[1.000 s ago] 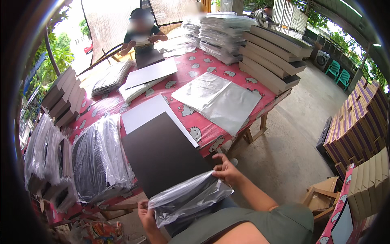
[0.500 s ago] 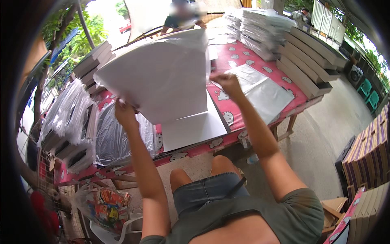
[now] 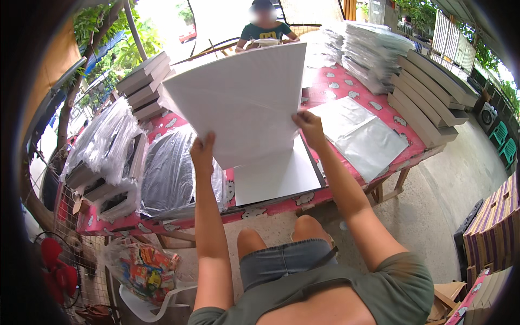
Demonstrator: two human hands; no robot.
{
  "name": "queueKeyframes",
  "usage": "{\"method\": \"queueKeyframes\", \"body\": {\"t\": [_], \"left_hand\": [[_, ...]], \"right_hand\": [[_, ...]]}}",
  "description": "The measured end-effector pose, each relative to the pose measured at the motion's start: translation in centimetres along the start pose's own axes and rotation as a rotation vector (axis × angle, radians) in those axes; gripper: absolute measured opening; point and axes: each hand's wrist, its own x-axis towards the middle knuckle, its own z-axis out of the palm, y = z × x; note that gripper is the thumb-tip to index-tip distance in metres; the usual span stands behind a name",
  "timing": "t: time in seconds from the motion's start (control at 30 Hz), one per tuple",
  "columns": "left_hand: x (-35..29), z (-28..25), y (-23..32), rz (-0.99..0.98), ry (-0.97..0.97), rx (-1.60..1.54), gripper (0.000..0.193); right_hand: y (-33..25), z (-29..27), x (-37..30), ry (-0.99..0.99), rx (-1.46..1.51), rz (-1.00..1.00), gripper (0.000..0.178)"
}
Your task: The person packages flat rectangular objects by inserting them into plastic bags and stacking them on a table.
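White-faced panel [image 3: 244, 103] is held tilted up over the pink-covered bench [image 3: 319, 97], above a flat white sheet [image 3: 276, 179], pinched near opposite edges by left hand [image 3: 203, 154] and right hand [image 3: 310, 129], both grips narrow, apparently so its broad span is kept steady.

You have a fan [image 3: 66, 278] down-left of your left hand [image 3: 203, 154], green chairs [image 3: 507, 149] out past your right hand [image 3: 309, 129].
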Motion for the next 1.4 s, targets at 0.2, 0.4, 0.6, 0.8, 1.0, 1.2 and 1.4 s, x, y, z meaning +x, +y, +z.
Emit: {"method": "queueKeyframes", "body": {"t": [0.2, 0.4, 0.6, 0.8, 1.0, 1.2, 1.4], "left_hand": [[-7.8, -3.7, 3.3, -0.115, -0.077, -0.153, 0.028], [-15.6, -5.9, 1.6, -0.361, -0.409, -0.18, 0.088], [-17.3, -6.7, -1.0, -0.352, -0.317, 0.477, 0.074], [-18.8, -7.4, 1.3, -0.26, -0.356, 0.736, 0.054], [-29.5, -10.9, 4.6, -0.304, -0.324, 0.556, 0.054], [-32.6, -10.8, 4.5, -0.216, 0.002, 0.063, 0.053], [-28.8, -5.9, 2.7, 0.226, 0.059, 0.081, 0.023]], "right_hand": [[-5.6, 0.9, -6.1, 0.064, 0.027, 0.12, 0.039], [-3.6, -3.3, -14.7, -0.24, -0.234, 0.451, 0.021], [-4.9, -2.8, -19.1, -0.437, -0.613, 0.423, 0.078], [-4.3, -6.0, -21.4, -0.301, -0.647, 0.181, 0.032], [-9.6, -7.2, -28.0, -0.279, -0.685, 0.164, 0.034], [-12.6, -8.2, -31.3, -0.459, -0.624, 0.267, 0.038], [-10.2, -6.9, -32.6, -0.622, -0.586, 0.213, 0.05]]}}
